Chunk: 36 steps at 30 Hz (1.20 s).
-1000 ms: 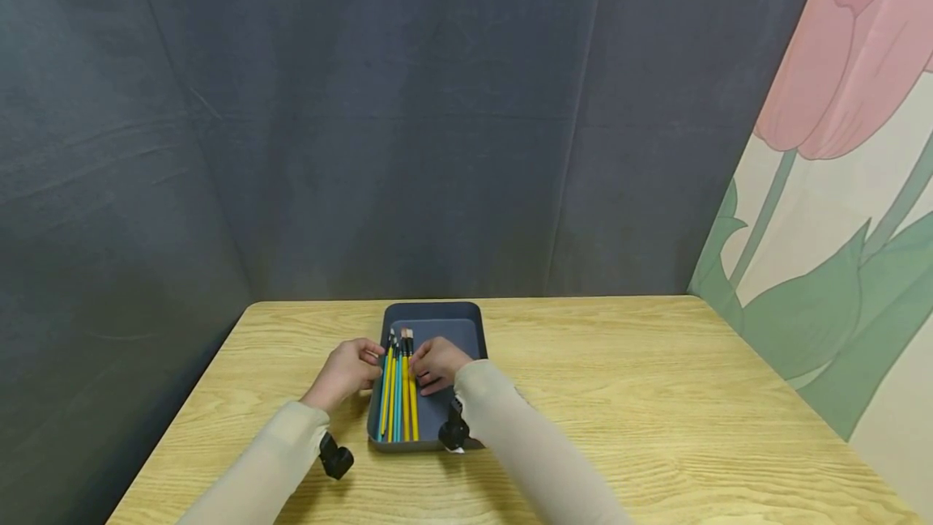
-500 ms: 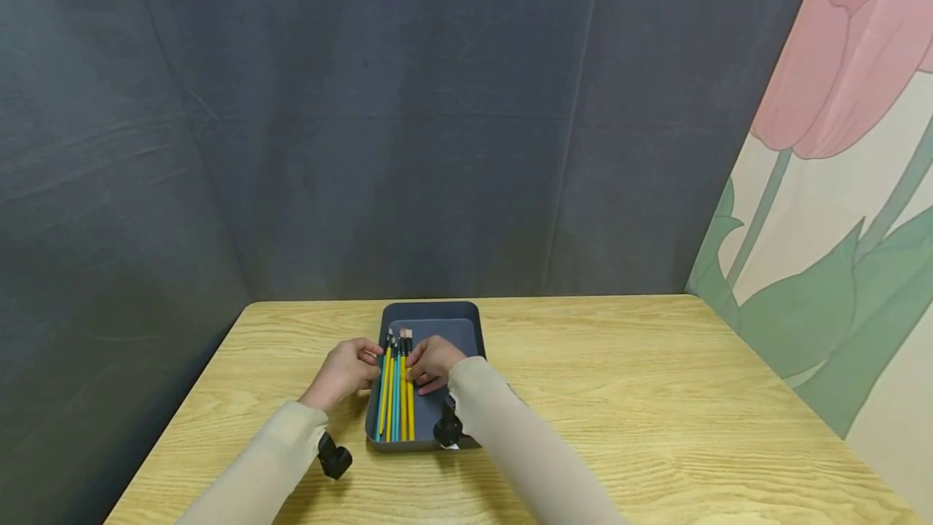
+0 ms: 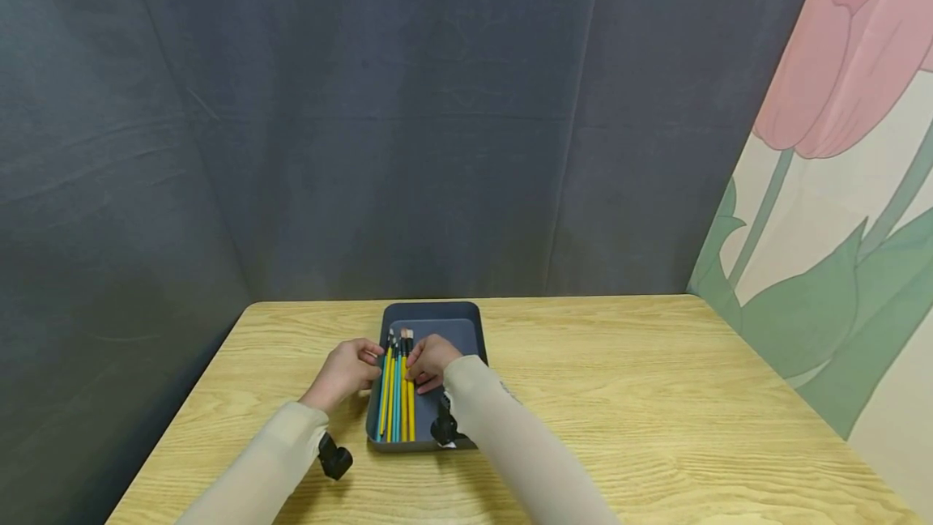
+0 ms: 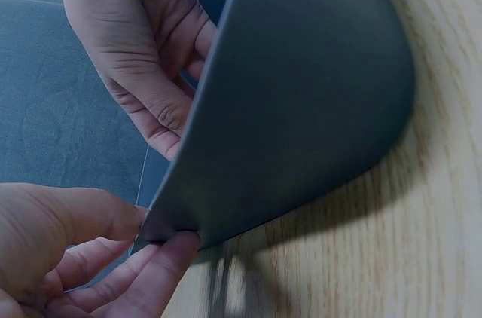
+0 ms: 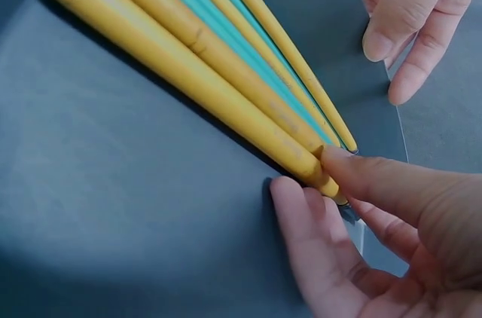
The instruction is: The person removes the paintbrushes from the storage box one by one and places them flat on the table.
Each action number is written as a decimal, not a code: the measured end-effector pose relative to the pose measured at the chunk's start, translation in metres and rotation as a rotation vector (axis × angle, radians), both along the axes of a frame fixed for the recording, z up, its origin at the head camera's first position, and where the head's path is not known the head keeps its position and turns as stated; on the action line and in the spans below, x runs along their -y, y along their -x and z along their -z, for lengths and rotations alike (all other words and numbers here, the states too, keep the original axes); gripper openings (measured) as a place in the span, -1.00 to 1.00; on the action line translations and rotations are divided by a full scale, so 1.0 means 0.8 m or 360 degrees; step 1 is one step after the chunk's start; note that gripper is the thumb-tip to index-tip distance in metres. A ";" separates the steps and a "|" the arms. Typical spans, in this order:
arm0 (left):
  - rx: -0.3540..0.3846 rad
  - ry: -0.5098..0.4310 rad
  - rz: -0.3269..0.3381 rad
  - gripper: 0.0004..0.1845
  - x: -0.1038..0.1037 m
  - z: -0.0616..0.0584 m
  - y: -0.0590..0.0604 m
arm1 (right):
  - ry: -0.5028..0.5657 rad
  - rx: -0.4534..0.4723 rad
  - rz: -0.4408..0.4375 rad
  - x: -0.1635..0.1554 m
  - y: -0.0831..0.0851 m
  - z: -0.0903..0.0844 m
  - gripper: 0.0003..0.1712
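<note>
A dark grey rectangular tray point(image 3: 432, 310) holds several paintbrushes point(image 3: 396, 411) with yellow and teal handles. They lie side by side along its left wall, bristles pointing away. My left hand point(image 3: 351, 366) pinches the tray's left rim, thumb inside and fingers against the outer wall, as the left wrist view shows. Inside the tray, my right hand point(image 3: 433, 358) pinches the rightmost yellow paintbrush point(image 5: 188, 81) near its ferrule between thumb and fingers. A teal paintbrush point(image 5: 233, 48) and more yellow ones lie beside it. The right hand hides part of the tray floor.
The tray stands on a light wood-grain table point(image 3: 619, 395), near its far edge. Behind hangs a dark grey cloth point(image 3: 408, 120). A wall with a painted tulip point(image 3: 838, 63) rises on the right. Small black cameras point(image 3: 335, 457) sit on both wrists.
My right hand and forearm have shifted slightly left, and the rightmost yellow paintbrush lies a little closer to the others. My left hand stays at the tray's rim.
</note>
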<state>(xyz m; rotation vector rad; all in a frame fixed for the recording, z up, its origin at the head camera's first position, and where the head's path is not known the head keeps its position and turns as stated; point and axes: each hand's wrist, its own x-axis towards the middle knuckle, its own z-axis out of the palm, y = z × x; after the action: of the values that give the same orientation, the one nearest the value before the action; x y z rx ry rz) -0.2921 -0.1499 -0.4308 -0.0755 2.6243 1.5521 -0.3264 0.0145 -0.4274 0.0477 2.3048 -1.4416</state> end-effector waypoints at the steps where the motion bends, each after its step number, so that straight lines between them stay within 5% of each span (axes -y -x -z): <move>1: 0.0003 0.0006 -0.0002 -0.64 0.000 0.000 0.000 | -0.0002 -0.0002 0.0004 0.000 0.000 0.000 -0.82; 36: -0.0008 0.0011 0.0018 -0.63 0.000 -0.002 -0.002 | -0.0077 -0.0028 0.0027 0.004 0.001 0.002 -0.83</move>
<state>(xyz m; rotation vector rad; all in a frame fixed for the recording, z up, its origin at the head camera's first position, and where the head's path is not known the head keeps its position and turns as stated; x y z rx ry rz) -0.2904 -0.1499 -0.4292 -0.0571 2.6293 1.5414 -0.3275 0.0113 -0.4289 0.0690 2.3590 -1.4000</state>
